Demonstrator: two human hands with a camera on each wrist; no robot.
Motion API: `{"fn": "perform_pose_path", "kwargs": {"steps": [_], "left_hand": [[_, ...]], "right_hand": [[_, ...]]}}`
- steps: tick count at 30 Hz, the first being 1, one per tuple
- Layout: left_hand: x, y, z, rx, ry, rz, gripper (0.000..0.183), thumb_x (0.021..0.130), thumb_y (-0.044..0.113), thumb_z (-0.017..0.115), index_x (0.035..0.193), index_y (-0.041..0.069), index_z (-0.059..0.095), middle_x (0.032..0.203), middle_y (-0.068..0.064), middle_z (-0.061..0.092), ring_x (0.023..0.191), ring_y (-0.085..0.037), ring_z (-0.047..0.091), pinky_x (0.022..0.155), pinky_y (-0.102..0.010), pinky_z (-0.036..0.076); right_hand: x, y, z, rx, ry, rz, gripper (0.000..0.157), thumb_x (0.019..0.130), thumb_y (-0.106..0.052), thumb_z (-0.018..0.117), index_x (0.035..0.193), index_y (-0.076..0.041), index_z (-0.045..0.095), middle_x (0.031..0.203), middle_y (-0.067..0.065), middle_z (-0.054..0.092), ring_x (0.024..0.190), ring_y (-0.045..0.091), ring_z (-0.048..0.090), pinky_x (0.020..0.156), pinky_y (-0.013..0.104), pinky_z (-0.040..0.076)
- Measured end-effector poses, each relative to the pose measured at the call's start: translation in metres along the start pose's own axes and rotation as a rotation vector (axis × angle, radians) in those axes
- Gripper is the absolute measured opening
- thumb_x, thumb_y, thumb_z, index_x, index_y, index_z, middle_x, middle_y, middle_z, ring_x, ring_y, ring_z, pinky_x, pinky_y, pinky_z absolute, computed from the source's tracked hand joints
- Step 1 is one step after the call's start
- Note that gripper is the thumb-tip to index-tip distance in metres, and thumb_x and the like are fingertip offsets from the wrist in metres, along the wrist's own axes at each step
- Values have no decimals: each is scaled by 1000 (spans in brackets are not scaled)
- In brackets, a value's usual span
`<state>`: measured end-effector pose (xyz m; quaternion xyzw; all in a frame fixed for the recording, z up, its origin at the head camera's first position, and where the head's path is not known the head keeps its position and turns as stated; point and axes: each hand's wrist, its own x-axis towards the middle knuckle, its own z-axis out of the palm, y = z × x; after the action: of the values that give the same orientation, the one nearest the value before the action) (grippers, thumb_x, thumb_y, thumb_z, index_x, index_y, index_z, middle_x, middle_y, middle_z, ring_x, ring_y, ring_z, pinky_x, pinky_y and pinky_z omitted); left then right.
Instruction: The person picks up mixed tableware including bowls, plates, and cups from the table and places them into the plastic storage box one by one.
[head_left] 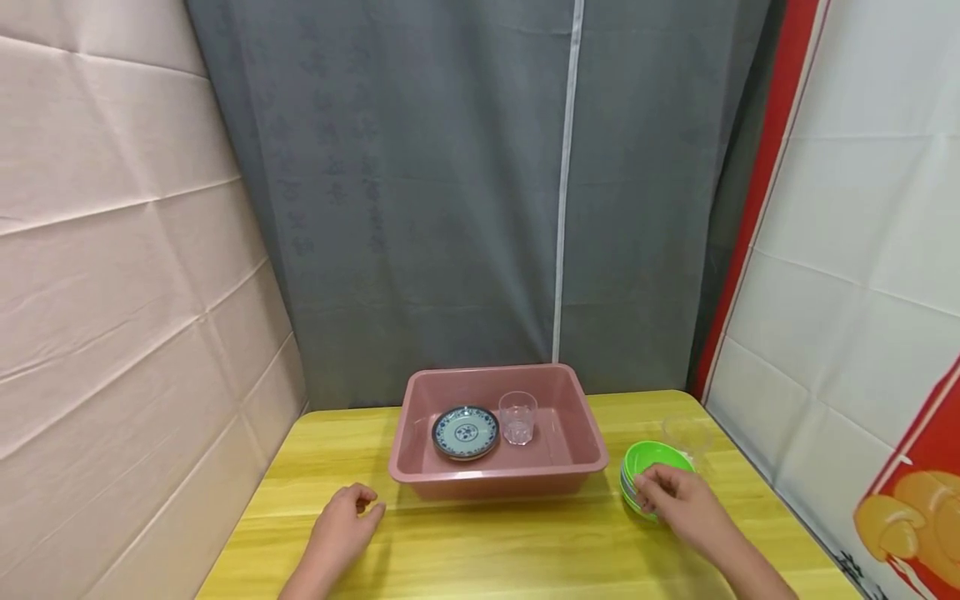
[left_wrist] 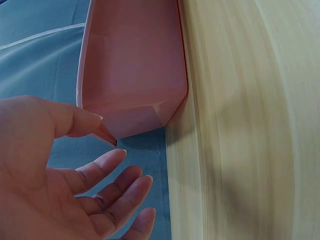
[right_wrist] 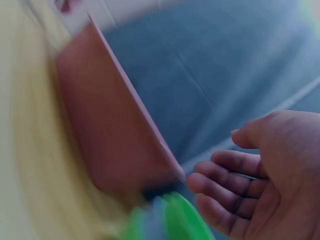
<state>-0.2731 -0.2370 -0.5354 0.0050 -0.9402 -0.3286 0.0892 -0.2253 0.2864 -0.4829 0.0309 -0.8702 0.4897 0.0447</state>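
Observation:
My left hand point(head_left: 343, 527) hovers over the table to the left of the pink basin point(head_left: 498, 486), its fingers loosely bent and holding nothing. At the right, my right hand point(head_left: 686, 504) is beside a small stack of bowls point(head_left: 651, 455), overlapping it in the head view. The top bowl is bright green, with a greyish layer below it. In the right wrist view the fingers curl loosely with nothing between them, above the blurred green bowls point(right_wrist: 187, 220). Inside the basin are a blue-patterned plate point(head_left: 466, 432) and a clear glass point(head_left: 517, 419).
Behind the bowls, a second clear glass point(head_left: 684, 432) is faintly visible on the yellow wood-grain table point(head_left: 480, 550). A grey curtain point(head_left: 450, 208) hangs behind the table. Pale cloth walls point(head_left: 150, 292) stand at both sides.

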Motion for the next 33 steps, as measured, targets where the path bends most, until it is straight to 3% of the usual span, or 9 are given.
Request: {"fn": "perform_pose_path", "kwargs": {"steps": [7, 11, 14, 18, 23, 26, 33], "left_hand": [[-1, -2, -2, 3, -1, 5, 24, 99, 23, 80, 110, 3, 75, 105, -8, 69, 101, -30, 69, 91, -55, 57], [-2, -2, -2, -1, 0, 4, 22, 100, 24, 79, 109, 4, 75, 106, -8, 69, 101, -30, 69, 91, -56, 57], [-3, -3, -2, -1, -4, 3, 22, 100, 24, 79, 109, 4, 75, 106, -7, 69, 101, -28, 69, 90, -56, 57], [-4, -4, -1, 1, 0, 9, 21, 100, 24, 79, 108, 5, 75, 105, -6, 69, 100, -28, 69, 90, -55, 57], [-4, -4, 0, -7, -5, 14, 22, 100, 24, 79, 110, 4, 75, 106, -8, 70, 101, -29, 69, 90, -55, 57], [-5, -5, 2, -10, -9, 10, 23, 100, 24, 79, 110, 4, 76, 107, -9, 70, 101, -29, 69, 90, -55, 57], [-5, -6, 1, -8, 7, 11, 21, 100, 22, 79, 109, 4, 76, 106, -9, 70, 101, -29, 69, 89, -55, 57]], "right_hand": [[40, 20, -73, -305, 235, -95, 29, 115, -26, 61, 107, 0, 73, 93, 8, 75, 80, 19, 71, 65, 31, 56], [66, 43, -100, -409, 346, -43, 34, 113, -25, 58, 110, 7, 69, 91, 15, 73, 80, 28, 68, 64, 35, 53], [83, 61, -111, -436, 383, 22, 33, 109, -22, 57, 110, 10, 66, 94, 23, 71, 83, 34, 66, 65, 37, 50], [98, 78, -116, -455, 316, 97, 37, 106, -23, 56, 111, 14, 61, 100, 30, 68, 86, 39, 64, 68, 42, 52], [115, 108, -116, -521, 174, 85, 42, 108, -26, 58, 106, 16, 63, 96, 28, 68, 84, 38, 64, 72, 49, 54], [120, 120, -114, -535, 155, 74, 40, 107, -24, 58, 105, 16, 65, 94, 25, 69, 82, 35, 64, 71, 47, 54], [119, 122, -110, -417, 168, 106, 42, 106, -21, 53, 112, 18, 65, 84, 16, 71, 75, 27, 67, 64, 38, 53]]}}
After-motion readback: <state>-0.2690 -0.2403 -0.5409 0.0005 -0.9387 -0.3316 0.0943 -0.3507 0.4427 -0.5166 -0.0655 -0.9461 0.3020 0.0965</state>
